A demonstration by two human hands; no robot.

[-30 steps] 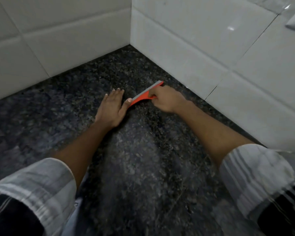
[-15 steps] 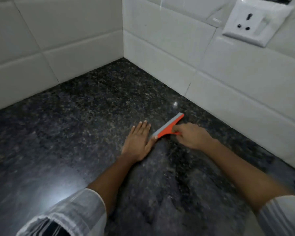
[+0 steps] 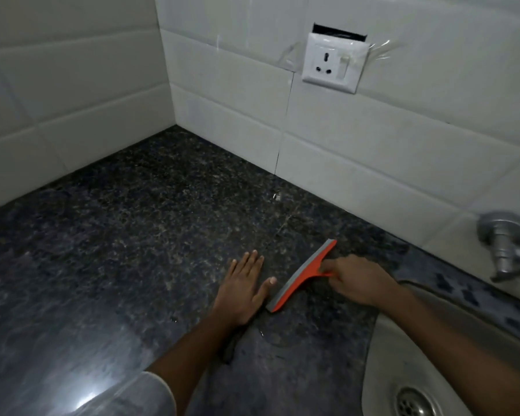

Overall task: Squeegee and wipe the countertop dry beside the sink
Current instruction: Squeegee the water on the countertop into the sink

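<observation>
A dark speckled granite countertop (image 3: 138,235) fills the corner between two tiled walls. My right hand (image 3: 357,280) grips the handle of an orange squeegee (image 3: 302,276), whose grey blade rests slanted on the stone just left of the sink. Flat on the counter lies my left hand (image 3: 243,288), palm down, fingers spread, its thumb tip close to the blade's lower end. Nothing is in that hand. A damp sheen shows on the stone in front of the blade.
A steel sink (image 3: 433,352) with a drain (image 3: 415,400) sits at the lower right. A metal tap fitting (image 3: 505,238) sticks out of the right wall. A white wall socket (image 3: 333,63) hangs above the counter. White tiles (image 3: 72,94) close off the back and left.
The squeegee and both hands have slid across the counter away from the corner toward the sink. The view has pulled back, bringing the socket, tap and sink into sight.
</observation>
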